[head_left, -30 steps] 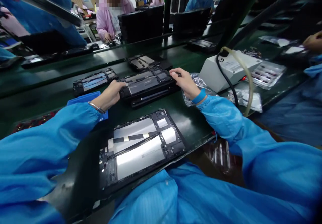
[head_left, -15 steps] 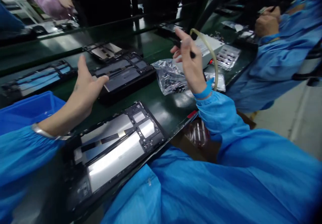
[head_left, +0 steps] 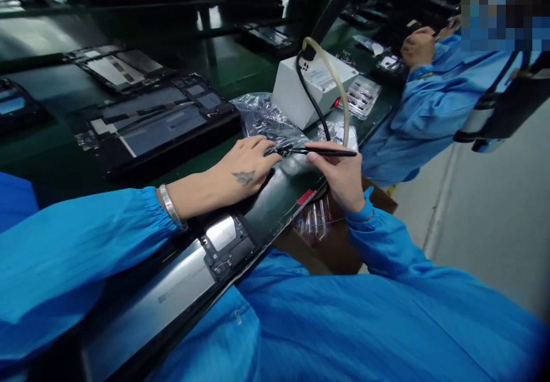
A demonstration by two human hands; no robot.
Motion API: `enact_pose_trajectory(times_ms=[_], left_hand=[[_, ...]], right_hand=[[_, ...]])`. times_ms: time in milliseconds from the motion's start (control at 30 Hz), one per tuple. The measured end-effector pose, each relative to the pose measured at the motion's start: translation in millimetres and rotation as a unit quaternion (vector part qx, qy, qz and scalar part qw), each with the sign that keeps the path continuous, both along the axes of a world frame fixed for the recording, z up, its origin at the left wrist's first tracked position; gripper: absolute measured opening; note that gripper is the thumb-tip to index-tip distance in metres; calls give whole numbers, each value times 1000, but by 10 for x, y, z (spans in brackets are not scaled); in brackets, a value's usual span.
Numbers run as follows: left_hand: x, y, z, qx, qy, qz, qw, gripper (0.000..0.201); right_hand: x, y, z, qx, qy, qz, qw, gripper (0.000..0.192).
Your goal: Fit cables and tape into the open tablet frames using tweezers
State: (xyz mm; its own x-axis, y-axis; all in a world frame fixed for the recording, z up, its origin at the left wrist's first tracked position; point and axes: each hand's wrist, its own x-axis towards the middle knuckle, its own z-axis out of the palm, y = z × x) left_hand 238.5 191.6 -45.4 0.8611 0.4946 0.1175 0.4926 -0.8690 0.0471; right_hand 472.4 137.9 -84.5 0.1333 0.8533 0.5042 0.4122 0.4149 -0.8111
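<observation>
My right hand (head_left: pixel 344 178) holds slim black tweezers (head_left: pixel 330 152), their tips pointing left toward a small cluster of dark parts (head_left: pixel 284 151). At that cluster, my left hand (head_left: pixel 249 167) bends its fingers and thumb together; what they pinch is too small to make out. Just behind both hands lies a crinkled clear plastic bag (head_left: pixel 266 115). Below my left forearm, an opened tablet (head_left: pixel 172 287) with a silver battery rests along the bench's front edge, partly covered by my sleeve.
More opened tablets (head_left: pixel 158 118) lie at the left and back. A white box (head_left: pixel 311 87) with a hose and black cable stands behind my right hand. Near it is a clear tray (head_left: pixel 363 95) of small parts. A co-worker's hands (head_left: pixel 419 47) are at the upper right.
My left hand has moved right from above the tablets to the dark parts, its fingers closing. My right hand has come down with the tweezers. The view has shifted.
</observation>
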Motion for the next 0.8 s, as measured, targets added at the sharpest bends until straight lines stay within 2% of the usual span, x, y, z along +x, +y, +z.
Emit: enact_pose_trajectory(times_ms=[167, 433, 800], left_hand=[[-56, -101, 6, 37, 31, -13, 999, 42], [-180, -215, 30, 61, 15, -10, 998, 44], [-374, -311, 209, 41, -37, 13, 998, 49]], right_hand=[[-102, 134, -64, 6, -72, -25, 997, 21], [-94, 239, -127, -37, -61, -8, 997, 27], [-91, 244, -164, -29, -53, -14, 998, 26]])
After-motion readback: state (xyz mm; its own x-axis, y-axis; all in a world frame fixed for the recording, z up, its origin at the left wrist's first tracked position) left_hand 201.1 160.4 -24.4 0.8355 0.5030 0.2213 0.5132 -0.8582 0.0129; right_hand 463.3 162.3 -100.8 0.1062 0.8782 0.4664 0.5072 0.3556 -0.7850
